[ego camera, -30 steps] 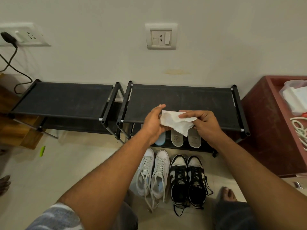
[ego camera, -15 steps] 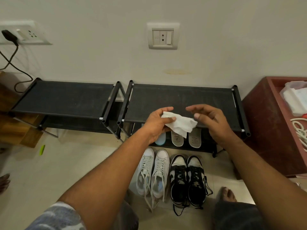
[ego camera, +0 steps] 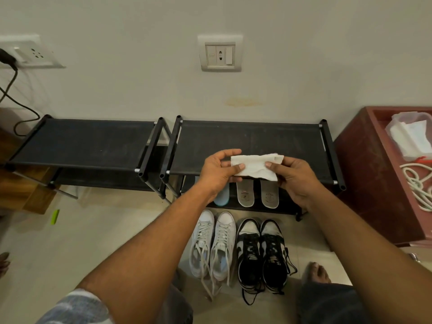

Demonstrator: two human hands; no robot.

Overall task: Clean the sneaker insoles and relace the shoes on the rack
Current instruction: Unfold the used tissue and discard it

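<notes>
A white wipe [ego camera: 256, 166] is stretched flat between my hands above the right black shoe rack [ego camera: 252, 141]. My left hand [ego camera: 218, 170] pinches its left end and my right hand [ego camera: 293, 177] pinches its right end. Below, on the rack's lower shelf, lie two grey insoles [ego camera: 257, 195] and a light blue insole [ego camera: 222, 198], partly hidden by my left hand. On the floor in front stand a pair of white sneakers [ego camera: 212, 245] with loose laces and a pair of black-and-white sneakers [ego camera: 260, 252].
A second black rack [ego camera: 81, 143] stands to the left. A dark red cabinet [ego camera: 374, 178] on the right holds a tub of wipes [ego camera: 411, 136] and a white cord [ego camera: 418, 183]. A bare foot [ego camera: 315, 273] is near the sneakers. A green item [ego camera: 55, 216] lies on the floor.
My right hand let go of the wipe, then took its right end again. The crumpled wipe is now pulled out flat between both hands.
</notes>
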